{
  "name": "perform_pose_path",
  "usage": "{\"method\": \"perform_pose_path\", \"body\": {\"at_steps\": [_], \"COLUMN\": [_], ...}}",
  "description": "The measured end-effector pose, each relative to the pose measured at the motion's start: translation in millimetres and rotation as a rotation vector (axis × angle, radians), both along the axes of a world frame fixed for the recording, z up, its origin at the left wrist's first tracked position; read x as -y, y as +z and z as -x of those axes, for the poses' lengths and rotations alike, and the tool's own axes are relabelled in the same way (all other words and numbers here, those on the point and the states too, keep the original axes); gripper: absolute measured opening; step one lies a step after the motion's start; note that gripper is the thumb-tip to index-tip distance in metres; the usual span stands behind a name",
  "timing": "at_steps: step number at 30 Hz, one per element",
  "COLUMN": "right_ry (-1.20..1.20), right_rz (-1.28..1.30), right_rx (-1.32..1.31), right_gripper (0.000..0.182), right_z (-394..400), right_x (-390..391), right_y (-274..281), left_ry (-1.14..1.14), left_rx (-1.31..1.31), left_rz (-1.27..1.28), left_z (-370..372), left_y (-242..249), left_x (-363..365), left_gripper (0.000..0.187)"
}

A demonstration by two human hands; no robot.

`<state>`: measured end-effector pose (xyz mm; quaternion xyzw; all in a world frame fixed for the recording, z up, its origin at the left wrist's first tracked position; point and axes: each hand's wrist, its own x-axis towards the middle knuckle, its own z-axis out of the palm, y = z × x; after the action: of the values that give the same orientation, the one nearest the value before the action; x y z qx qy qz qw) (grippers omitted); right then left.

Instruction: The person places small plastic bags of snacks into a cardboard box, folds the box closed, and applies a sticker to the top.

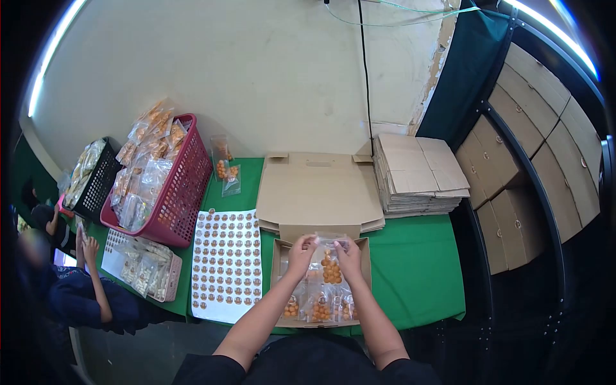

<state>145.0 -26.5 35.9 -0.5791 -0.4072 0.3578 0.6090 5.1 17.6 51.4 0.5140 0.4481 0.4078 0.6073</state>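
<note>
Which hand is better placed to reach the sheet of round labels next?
Probably the left hand: the sheet lies on its side of the open box. The right hand is farther; both hold the bag.

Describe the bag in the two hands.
The bag looks like clear plastic, with round orange pieces clustered inside. The left hand and right hand pinch it near the top, over the open cardboard box. I cannot tell whether it is sealed or touches the filled bags in the box.
</note>
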Motion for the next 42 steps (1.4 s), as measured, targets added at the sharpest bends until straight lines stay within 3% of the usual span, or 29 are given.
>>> {"method": "perform_pose_path", "body": {"at_steps": [1,2,4,5,7,11,17,24,26,27,29,31,32,33,34,36,37,39,40,42], "right_ry": [0.001,0.059,0.106,0.103,0.074,0.046,0.084,0.107,-0.215,-0.215,-0.037,0.011,0.075,0.137,0.175,0.166,0.156,0.134,0.162,0.192], "right_rz": [-0.002,0.052,0.075,0.07,0.144,0.223,0.284,0.311,0.06,0.054,-0.063,-0.189,-0.082,0.022,-0.002,0.021,0.057,0.01,0.112,0.208], "right_rx": [0.0,-0.139,-0.285,-0.281,-0.233,-0.397,-0.412,-0.455,0.115,0.116,0.706,0.848,0.455,0.062,-0.079,-0.138,-0.201,-0.186,-0.262,-0.338], "right_gripper": [0.014,0.013,0.01,0.01,0.011,0.013,0.018,0.016,0.026,0.026,0.037,0.038,0.039,0.039,0.034,0.033,0.031,0.033,0.036,0.039], "right_z": [2.5,5.9,12.9,12.8,11.6,9.2,5.3,0.5,4.1,4.5,7.2,14.0,14.5,14.4,12.5,6.2,4.9,1.4,-1.2,-0.9], "right_x": [3.3,6.9,6.4,6.2,6.7,9.2,10.8,8.9,5.0,5.5,10.4,8.1,5.2,3.1,6.4,0.7,0.5,0.2,1.2,0.5], "right_y": [10.4,21.0,18.0,14.8,8.2,6.4,-11.7,-22.8,-22.1,-14.0,13.4,14.1,5.8,8.1,18.4,4.4,-2.1,-6.9,-5.0,-9.0], "left_ry": [0.229,0.231,0.019,0.015,0.058,0.029,0.001,0.038,0.106,0.116,0.132,0.062,-0.019,-0.021,0.035,0.164,0.162,0.121,0.041,-0.005], "left_rx": [-0.16,-0.159,0.128,0.131,-0.119,-0.079,-0.06,-0.24,-0.227,-0.324,-0.418,-0.187,0.178,0.18,0.019,-0.231,-0.23,-0.065,0.121,0.032], "left_rz": [-0.281,-0.283,0.128,0.124,0.075,0.145,0.133,0.055,0.057,0.001,-0.061,0.064,0.194,0.19,0.022,-0.336,-0.34,0.025,0.254,0.161], "left_z": [-2.5,-3.1,-5.7,-6.2,-4.0,1.4,12.6,14.7,13.0,13.9,9.5,-5.4,-10.9,-11.9,-12.1,-8.7,-7.4,-7.4,-4.8,-3.9], "left_y": [-4.0,-8.1,-11.1,-12.3,-7.8,-9.7,-20.4,-27.6,-28.3,-25.6,-12.2,10.5,10.4,12.4,15.6,-0.7,-10.9,-19.9,-17.6,-20.0], "left_x": [2.3,3.5,3.8,3.4,4.2,-0.1,-1.9,-0.8,-4.3,-8.4,-13.4,-4.0,-2.6,-1.5,-0.7,-6.9,-7.5,-9.3,-11.0,-10.8], "left_gripper": [0.02,0.02,0.025,0.025,0.021,0.017,0.02,0.023,0.024,0.025,0.026,0.027,0.03,0.03,0.03,0.035,0.035,0.042,0.046,0.044]}}
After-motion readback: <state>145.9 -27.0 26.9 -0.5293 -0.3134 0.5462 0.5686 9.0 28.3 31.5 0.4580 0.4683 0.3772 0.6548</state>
